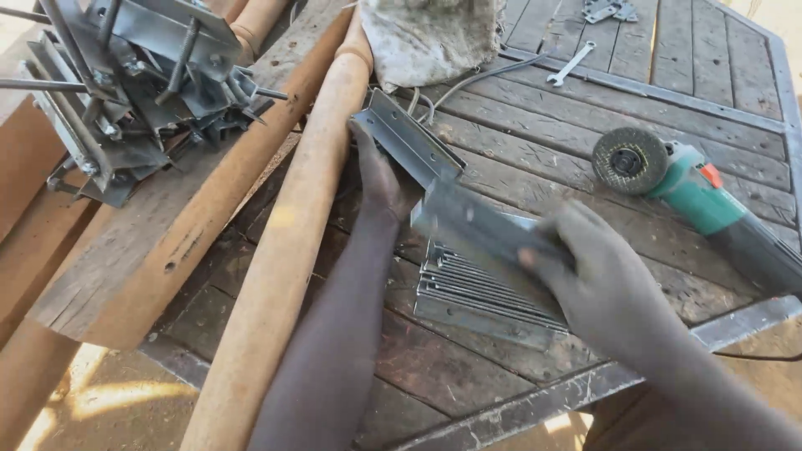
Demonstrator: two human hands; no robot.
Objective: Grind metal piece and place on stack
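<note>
On a weathered plank workbench (585,159), a steel angle bracket (418,150) is clasped at both ends by the left hand (380,179) and the right hand (585,276), kept steady just above the stack of flat plates (476,296), the angle grinder (693,192) lying aside.

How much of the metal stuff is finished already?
Looks done: a stack of flat metal pieces lies on the wooden table, and a heap of joined brackets sits at the far left. In hand: the left hand and right hand hold one angle piece over the stack. The angle grinder lies unused. What's left can't be told.
</note>
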